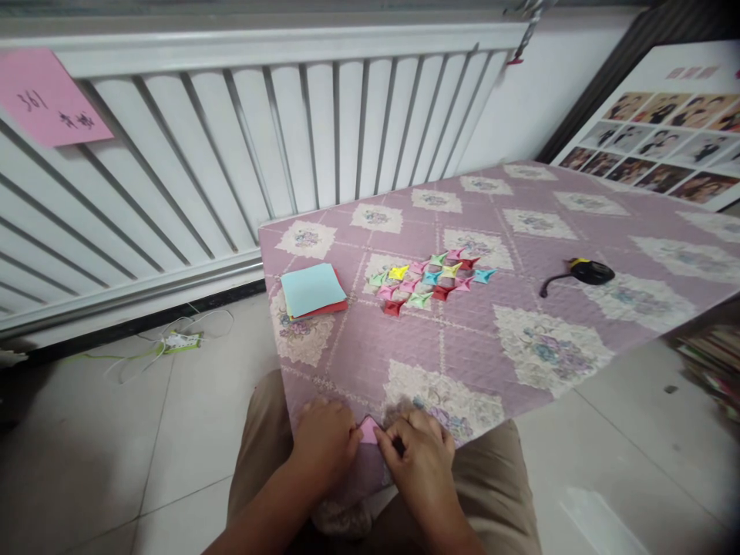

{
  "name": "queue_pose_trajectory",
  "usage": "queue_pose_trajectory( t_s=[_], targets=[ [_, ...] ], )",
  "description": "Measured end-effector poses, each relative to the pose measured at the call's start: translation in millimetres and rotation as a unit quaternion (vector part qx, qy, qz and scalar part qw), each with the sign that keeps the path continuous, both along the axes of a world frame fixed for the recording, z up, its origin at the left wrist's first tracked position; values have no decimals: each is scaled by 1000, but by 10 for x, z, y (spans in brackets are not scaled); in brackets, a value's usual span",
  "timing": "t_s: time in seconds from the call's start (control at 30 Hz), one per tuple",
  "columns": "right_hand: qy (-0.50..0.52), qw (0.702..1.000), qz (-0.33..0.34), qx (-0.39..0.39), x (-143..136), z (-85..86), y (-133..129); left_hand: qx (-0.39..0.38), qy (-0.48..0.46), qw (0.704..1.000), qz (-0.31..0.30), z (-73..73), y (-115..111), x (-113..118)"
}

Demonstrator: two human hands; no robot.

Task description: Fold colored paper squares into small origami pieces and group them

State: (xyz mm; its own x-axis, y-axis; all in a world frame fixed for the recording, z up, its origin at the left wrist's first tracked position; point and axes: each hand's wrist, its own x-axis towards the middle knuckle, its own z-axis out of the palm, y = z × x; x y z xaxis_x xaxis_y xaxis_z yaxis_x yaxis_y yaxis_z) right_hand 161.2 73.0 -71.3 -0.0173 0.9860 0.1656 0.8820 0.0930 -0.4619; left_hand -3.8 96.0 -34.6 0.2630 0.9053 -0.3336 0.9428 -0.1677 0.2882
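A small folded piece of pink paper (368,430) lies at the near edge of the table, between my two hands. My left hand (327,439) has its fingers closed, with the thumb and fingertips on the paper's left side. On the other side, my right hand (419,447) pinches the paper's right edge between thumb and forefinger. Farther up the cloth, several small folded paper pieces (432,277) in red, pink, yellow, green and blue are laid out in rows. Left of them is a stack of square coloured paper (314,290), light blue on top.
A purple flowered tablecloth (358,354) covers the table. A black object with a short strap (590,271) lies to the right. Behind stands a white radiator (324,131) bearing a pink note (52,100). A photo board (664,131) leans at the far right. Cables and a power strip (182,341) lie on the floor.
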Motion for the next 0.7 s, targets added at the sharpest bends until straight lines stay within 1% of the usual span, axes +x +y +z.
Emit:
queue_pose_trajectory(
  t_s=[0.27,0.47,0.57,0.6,0.63,0.7],
  targets=[
    [-18,1000,-9,-8,-29,62,28,-4,4,1000,-4,31,22,7],
    [-27,999,-13,-15,-30,36,41,-1,7,1000,0,24,16,10],
    [-31,999,-18,-18,-32,37,25,4,-8,1000,10,-22,-5,-3],
    [-33,999,-20,-18,-32,43,17,11,-18,1000,6,-49,-15,-9],
    [-35,999,-22,-19,-31,51,8,22,-28,999,-7,-82,-24,-17],
    [-36,999,-27,-19,-27,66,-8,49,-45,996,-54,-157,-38,-37]
  ],
)
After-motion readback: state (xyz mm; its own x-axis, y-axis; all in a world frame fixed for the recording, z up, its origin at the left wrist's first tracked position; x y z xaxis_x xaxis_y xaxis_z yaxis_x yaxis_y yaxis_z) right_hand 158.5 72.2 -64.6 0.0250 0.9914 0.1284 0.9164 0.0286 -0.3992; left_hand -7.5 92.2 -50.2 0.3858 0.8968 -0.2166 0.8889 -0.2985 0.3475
